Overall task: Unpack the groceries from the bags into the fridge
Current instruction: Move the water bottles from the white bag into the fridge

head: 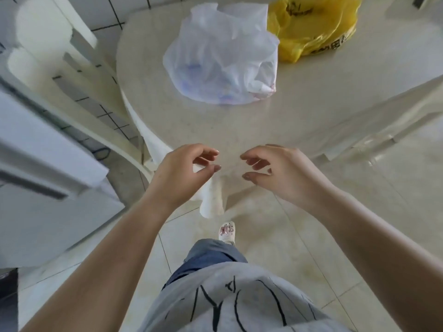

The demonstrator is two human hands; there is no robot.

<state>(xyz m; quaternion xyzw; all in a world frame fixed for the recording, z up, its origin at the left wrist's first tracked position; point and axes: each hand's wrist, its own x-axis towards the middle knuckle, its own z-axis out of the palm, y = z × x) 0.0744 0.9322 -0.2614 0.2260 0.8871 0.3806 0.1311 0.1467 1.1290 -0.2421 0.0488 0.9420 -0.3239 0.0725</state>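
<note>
Both forearms extend forward over the near table edge. Left hand and right hand face each other, fingers loosely curled, holding nothing. White bag and yellow bag sit farther back, touching.

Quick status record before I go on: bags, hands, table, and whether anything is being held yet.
white bag: on table, nearer the person, contents blurred
yellow bag: on table, behind and right of white bag, touching it
left hand: above near table edge, fingers loosely curled, holds nothing
right hand: same, holds nothing
table: cloth-covered
unpacked: nothing visible yet
</note>
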